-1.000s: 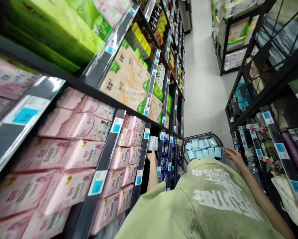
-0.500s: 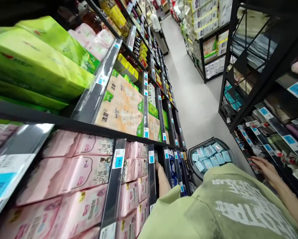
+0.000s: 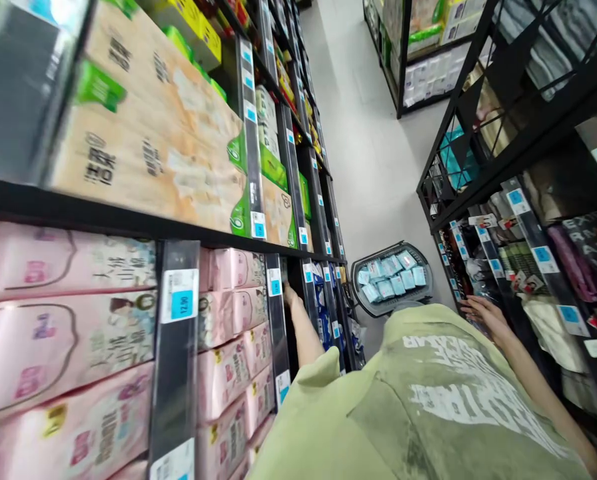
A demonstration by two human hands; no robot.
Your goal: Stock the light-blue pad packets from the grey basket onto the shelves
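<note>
My left hand (image 3: 291, 294) reaches into a dark lower shelf gap, just past a stack of pink tissue packs (image 3: 251, 273). Its fingertips are lost in the shadow there, so what they touch cannot be made out. On the other side, my right hand (image 3: 486, 315) is held out at the right-hand shelves with its fingers stretched and holding nothing visible. Between the two hands, a dark shopping basket (image 3: 423, 293) sits on the floor, with several light-blue packs (image 3: 391, 267) in it.
Left shelves (image 3: 103, 217) carry pink packs and beige tissue packs (image 3: 178, 147). Blue packs (image 3: 323, 313) fill a lower section ahead. A black rack (image 3: 478, 193) with folded cloth stands right. Grey aisle floor (image 3: 358, 133) runs between, toward another stocked rack (image 3: 403, 60).
The view has moved forward and tilted down, so shelves and basket shift left in it. My left hand remains at the shelf gap; my right hand stays outstretched.
</note>
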